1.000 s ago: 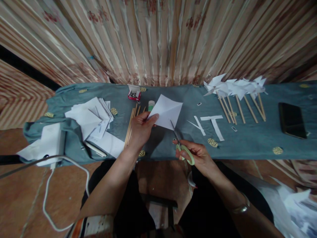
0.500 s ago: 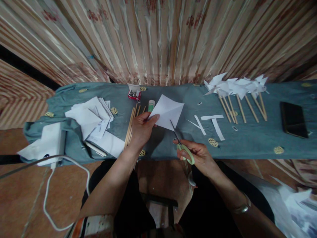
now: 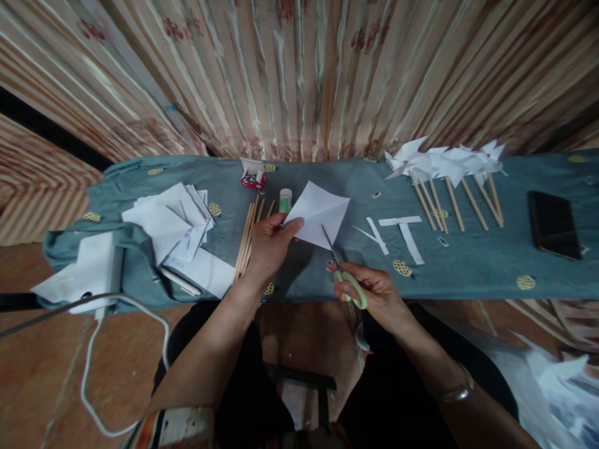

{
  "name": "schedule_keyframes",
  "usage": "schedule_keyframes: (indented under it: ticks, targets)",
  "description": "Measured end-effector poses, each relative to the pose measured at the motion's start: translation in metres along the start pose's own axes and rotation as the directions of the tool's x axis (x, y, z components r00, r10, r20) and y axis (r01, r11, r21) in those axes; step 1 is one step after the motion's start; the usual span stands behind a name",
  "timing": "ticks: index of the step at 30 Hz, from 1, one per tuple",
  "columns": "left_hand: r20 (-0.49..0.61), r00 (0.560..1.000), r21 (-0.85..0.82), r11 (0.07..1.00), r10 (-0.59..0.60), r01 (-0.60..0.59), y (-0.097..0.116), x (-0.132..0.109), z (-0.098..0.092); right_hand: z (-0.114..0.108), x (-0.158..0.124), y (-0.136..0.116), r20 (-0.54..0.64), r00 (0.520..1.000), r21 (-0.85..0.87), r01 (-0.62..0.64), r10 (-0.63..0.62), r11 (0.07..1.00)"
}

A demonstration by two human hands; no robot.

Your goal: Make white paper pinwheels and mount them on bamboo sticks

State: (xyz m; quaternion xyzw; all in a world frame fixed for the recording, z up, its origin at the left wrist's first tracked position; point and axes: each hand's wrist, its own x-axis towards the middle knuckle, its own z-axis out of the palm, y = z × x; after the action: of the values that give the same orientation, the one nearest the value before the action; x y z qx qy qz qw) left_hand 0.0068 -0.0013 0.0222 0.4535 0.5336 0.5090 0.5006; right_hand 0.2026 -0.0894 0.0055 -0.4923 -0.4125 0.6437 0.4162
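Note:
A square sheet of white paper (image 3: 322,209) with faint crease lines is pinched at its left corner by my left hand (image 3: 274,243), thumb on top. My right hand (image 3: 372,290) grips a pair of scissors (image 3: 352,287) with pale green handles. Their blades point up and left and meet the paper at its lower corner, reaching in toward the middle. Beside my left hand lie several wooden sticks (image 3: 246,240), and a glue stick (image 3: 286,199) with a green label stands just behind it. Cut paper strips (image 3: 409,240) rest right of the sheet.
Several paper pinwheels (image 3: 444,163) on sticks lie at the back right, with a dark phone (image 3: 555,224) farther right. A red box of pins (image 3: 253,174) sits at the back. Left are stacked papers (image 3: 161,218), a pen (image 3: 180,282) and a white power strip (image 3: 98,265) with a cable.
The paper and my left hand have shifted very slightly right and down. The scissors stay at the paper's lower corner, almost unmoved.

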Motion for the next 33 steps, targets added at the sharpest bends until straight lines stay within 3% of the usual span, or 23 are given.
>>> schedule_keyframes:
  ticks: [16,33]
  targets:
    - [0.044,0.997,-0.064,0.996,-0.056,0.059,0.0029,-0.0056,0.0024,0.0004,0.0005,-0.0001,-0.025,1.000,0.001,-0.011,0.011,1.000]
    - [0.046,0.998,-0.021,0.998,-0.051,0.052,0.0040,-0.0058,0.0026,0.0013,0.0004,-0.0032,-0.028,1.000,-0.007,-0.010,0.010,1.000]
